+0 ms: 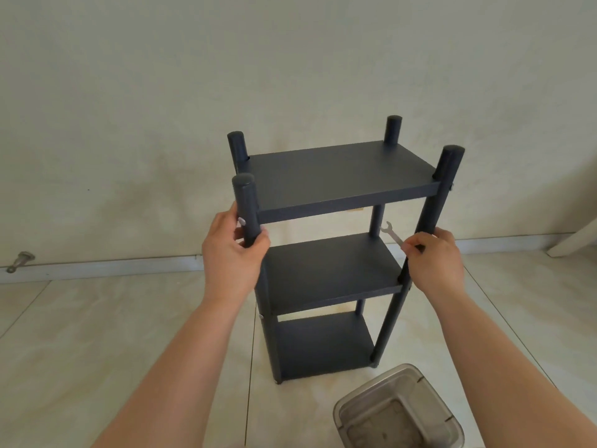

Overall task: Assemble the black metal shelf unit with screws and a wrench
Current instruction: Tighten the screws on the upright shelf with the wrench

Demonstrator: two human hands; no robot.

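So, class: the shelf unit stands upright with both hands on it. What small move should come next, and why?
Probably bring the wrench in the right hand across to the screw on the front-left post, which the left hand grips, steadying it for tightening.

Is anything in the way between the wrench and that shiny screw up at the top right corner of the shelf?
Nothing visible blocks it. The right hand pinches the wrench beside the front right post, and the screw sits higher on that post's outer side. The wrench is on the inner side, so it would probably have to go around the post.
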